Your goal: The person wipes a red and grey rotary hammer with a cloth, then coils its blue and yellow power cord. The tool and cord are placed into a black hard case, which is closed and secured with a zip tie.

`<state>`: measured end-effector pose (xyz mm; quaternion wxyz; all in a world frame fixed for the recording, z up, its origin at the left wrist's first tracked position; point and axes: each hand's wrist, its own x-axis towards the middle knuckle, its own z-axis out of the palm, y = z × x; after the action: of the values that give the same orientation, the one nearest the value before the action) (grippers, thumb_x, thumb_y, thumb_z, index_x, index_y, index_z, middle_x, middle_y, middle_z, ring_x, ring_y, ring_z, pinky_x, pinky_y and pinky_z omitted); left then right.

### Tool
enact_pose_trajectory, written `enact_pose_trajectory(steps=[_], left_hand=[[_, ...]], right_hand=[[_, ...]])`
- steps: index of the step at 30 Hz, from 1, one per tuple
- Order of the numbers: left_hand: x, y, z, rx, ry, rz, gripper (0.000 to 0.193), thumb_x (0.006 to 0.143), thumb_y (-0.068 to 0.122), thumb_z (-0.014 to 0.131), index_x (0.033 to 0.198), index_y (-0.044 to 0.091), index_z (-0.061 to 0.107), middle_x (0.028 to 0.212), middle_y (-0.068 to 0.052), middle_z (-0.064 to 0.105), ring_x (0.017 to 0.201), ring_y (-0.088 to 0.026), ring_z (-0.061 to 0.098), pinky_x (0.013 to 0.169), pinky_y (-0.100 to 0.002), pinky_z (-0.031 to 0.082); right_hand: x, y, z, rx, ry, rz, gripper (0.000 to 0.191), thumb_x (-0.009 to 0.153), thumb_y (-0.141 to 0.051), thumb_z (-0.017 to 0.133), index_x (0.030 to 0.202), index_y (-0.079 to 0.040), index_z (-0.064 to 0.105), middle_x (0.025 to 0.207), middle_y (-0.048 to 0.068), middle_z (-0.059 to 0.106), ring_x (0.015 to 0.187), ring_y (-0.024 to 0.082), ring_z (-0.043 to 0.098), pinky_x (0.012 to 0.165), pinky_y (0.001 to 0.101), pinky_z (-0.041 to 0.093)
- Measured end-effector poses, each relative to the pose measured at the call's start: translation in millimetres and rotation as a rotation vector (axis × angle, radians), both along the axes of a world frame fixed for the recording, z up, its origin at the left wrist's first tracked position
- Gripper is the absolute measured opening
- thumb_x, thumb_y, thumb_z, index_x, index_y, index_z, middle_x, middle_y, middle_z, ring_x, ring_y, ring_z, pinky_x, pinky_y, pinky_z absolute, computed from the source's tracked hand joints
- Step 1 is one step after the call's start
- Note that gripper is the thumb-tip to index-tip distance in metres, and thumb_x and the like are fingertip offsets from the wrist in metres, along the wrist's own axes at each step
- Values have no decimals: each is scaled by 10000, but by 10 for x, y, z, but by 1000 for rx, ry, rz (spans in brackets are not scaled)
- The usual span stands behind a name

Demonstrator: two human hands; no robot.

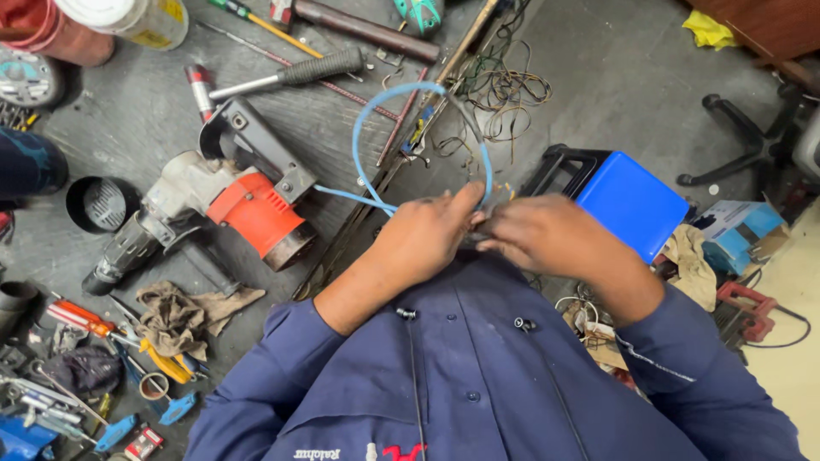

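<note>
left hand (pixel 424 242): fingers clenched around the light blue cable (pixel 363 119), at chest height.
right hand (pixel 547 235): fingers pinched on the cable end, touching the left hand.
cable: loops upward over the floor, runs back to the red and grey power tool (pixel 226 209).
nearby: blue stool (pixel 630 205), hammer (pixel 282 77), rag (pixel 184 316).

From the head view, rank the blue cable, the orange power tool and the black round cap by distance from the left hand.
1. blue cable: touching the left hand, looping above it.
2. orange power tool: on the floor, image-left of the hand.
3. black round cap: farthest, beyond the tool near the left edge.
</note>
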<state>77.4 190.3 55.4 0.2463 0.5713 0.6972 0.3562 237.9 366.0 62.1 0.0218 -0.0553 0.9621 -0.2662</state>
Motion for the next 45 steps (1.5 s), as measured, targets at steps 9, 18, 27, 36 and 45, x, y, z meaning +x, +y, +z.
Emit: enact_pose_trajectory(steps=[9, 18, 27, 36, 45], left_hand=[[-64, -203, 215, -266, -265, -127, 311, 1049, 358, 544, 989, 89, 690, 744, -125, 690, 745, -347, 687, 648, -463, 503], [-289, -566, 148, -313, -773, -299, 412, 1006, 405, 646, 829, 32, 634, 674, 56, 494, 663, -45, 436, 557, -286, 397], [-570, -780, -111, -347, -1343, -456, 455, 1124, 364, 567, 758, 103, 499, 690, 79, 411, 593, -45, 338, 517, -246, 279], [-451, -675, 281, -106, -687, -196, 245, 1089, 290, 491, 1092, 75, 610, 773, 35, 558, 667, -42, 478, 599, -220, 413], [-494, -827, 26, -131, -1167, -94, 310, 1040, 344, 597, 911, 64, 564, 742, 52, 417, 633, -57, 331, 545, -254, 257]], right_hand=[[22, 45, 38, -287, 252, -156, 243, 755, -74, 821, 951, -43, 679, 921, 96, 691, 859, 282, 691, 730, 372, 547], [93, -233, -126, -488, 337, -334, 223, 863, -135, 834, 1042, -70, 718, 950, 89, 720, 857, 220, 717, 744, 321, 565], [-328, -563, -105, -389, 483, -234, 295, 1070, -275, 610, 982, -3, 682, 903, 112, 659, 800, 285, 625, 718, 391, 502], [207, -300, -390, -1215, -69, -353, 429, 1074, -317, 584, 808, 13, 651, 776, 79, 631, 508, 123, 558, 463, 267, 423], [189, 158, -942, -525, 102, -296, 317, 956, -338, 702, 940, -22, 684, 824, 81, 667, 744, 217, 661, 675, 354, 516]])
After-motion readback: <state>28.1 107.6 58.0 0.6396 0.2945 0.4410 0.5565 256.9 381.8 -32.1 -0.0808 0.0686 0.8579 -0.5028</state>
